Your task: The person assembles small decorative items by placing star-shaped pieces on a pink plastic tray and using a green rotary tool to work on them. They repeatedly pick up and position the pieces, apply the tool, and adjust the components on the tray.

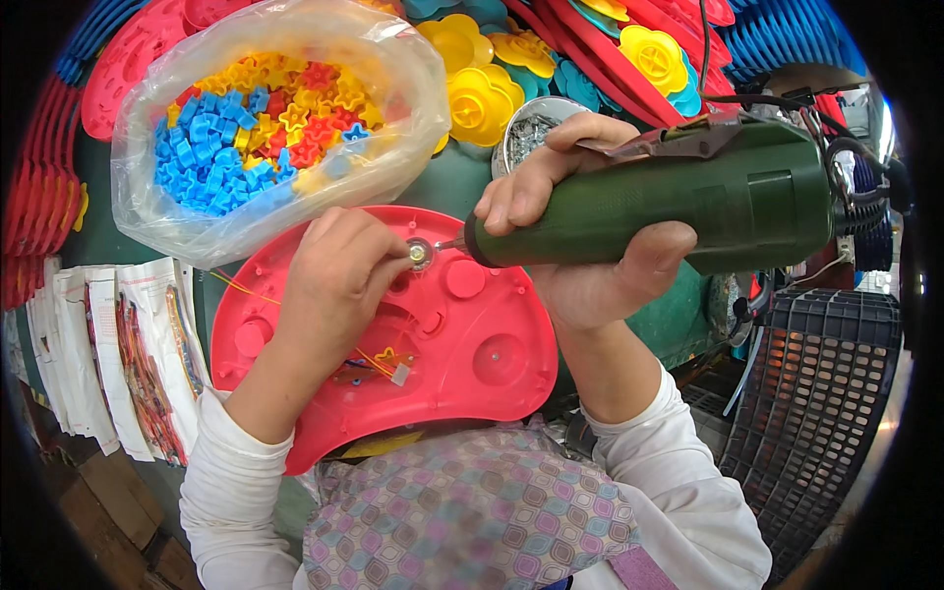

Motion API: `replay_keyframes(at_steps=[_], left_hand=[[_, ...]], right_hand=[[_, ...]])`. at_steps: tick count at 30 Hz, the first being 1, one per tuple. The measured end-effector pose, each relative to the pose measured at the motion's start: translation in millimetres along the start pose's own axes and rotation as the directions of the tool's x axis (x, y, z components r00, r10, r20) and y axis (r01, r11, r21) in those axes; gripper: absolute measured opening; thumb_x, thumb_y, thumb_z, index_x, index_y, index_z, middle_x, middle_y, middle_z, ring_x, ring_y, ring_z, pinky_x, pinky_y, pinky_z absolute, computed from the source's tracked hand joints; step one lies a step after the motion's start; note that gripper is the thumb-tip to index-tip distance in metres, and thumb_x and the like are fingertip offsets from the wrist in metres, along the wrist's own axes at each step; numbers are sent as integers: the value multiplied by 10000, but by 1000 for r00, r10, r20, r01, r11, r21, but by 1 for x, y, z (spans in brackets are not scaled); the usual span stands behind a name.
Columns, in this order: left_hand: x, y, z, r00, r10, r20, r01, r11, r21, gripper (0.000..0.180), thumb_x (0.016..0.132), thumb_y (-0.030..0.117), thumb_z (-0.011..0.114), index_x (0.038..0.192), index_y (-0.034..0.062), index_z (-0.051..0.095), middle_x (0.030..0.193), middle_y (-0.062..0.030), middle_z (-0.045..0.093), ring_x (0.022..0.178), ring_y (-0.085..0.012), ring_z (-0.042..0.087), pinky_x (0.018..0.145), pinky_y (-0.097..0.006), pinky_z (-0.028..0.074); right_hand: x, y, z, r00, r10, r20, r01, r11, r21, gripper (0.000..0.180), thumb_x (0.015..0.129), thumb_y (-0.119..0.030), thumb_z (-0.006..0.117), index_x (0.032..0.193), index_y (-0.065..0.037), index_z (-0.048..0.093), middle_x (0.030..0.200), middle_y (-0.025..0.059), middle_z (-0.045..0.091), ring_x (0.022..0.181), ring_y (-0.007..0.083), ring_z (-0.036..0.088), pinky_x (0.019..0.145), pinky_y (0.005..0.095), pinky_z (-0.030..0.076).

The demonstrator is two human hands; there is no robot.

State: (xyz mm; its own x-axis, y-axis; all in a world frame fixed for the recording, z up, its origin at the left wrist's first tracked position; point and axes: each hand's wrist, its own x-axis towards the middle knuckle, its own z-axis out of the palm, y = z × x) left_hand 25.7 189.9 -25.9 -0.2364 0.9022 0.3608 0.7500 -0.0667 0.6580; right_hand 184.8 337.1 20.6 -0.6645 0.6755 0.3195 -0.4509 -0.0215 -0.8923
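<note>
Screwdriver point(678, 202), fat and green, fills the right hand point(590, 295), fingers and thumb clamped around its body, the tip meeting a small round piece point(420, 255) near the far edge of a red panel point(457, 339). Over the panel, the left hand point(339, 270) brings thumb and fingertips together beside the piece; whether they pinch it cannot be told. Beyond the panel, a clear bag point(393, 49) holds blue, yellow and red stars point(211, 152), and a bowl point(501, 155) holds small metal parts point(531, 133).
</note>
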Motion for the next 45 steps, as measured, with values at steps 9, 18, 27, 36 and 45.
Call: replay_keyframes(at_steps=[9, 18, 27, 36, 45], left_hand=[[0, 0, -1, 1000, -13, 2, 13, 999, -53, 177, 777, 27, 788, 876, 52, 644, 858, -92, 597, 871, -310, 590, 787, -418, 492], [1, -1, -1, 1000, -2, 1, 2, 999, -41, 186, 774, 22, 788, 878, 52, 637, 862, -94, 591, 871, -310, 582, 772, -417, 494], [2, 0, 0, 1000, 4, -6, -4, 999, -45, 199, 765, 12, 790, 878, 54, 632, 859, -95, 588, 861, -308, 581, 766, -411, 495], [3, 13, -3, 999, 3, -52, -5, 999, -37, 301, 767, -7, 788, 1031, 49, 656, 943, -95, 661, 916, -301, 629, 803, -408, 518], [-2, 19, -10, 998, 42, -49, -43, 999, -17, 350, 766, -15, 785, 1083, 49, 651, 960, -88, 675, 918, -292, 648, 813, -420, 530]], right_hand=[[6, -6, 0, 997, 46, 61, -43, 998, -43, 1023, 810, -870, 592, 1279, 34, 484, 857, 122, 669, 755, 235, 691, 748, 408, 574], [6, -11, 5, 997, 51, 58, -42, 990, -138, 1022, 806, -877, 587, 1262, 33, 493, 844, 120, 660, 742, 231, 686, 741, 403, 576], [13, -5, 8, 975, 79, 209, -67, 996, -63, 915, 818, -795, 675, 1199, 18, 499, 833, 115, 648, 732, 238, 680, 721, 390, 585], [12, 1, 8, 967, -143, 211, 103, 977, 189, 1079, 801, -918, 526, 1305, 34, 471, 830, 86, 654, 715, 233, 659, 689, 412, 577], [8, 1, 23, 972, -146, 184, 115, 979, 170, 1068, 806, -923, 508, 1290, 28, 477, 826, 100, 643, 707, 226, 667, 696, 403, 589]])
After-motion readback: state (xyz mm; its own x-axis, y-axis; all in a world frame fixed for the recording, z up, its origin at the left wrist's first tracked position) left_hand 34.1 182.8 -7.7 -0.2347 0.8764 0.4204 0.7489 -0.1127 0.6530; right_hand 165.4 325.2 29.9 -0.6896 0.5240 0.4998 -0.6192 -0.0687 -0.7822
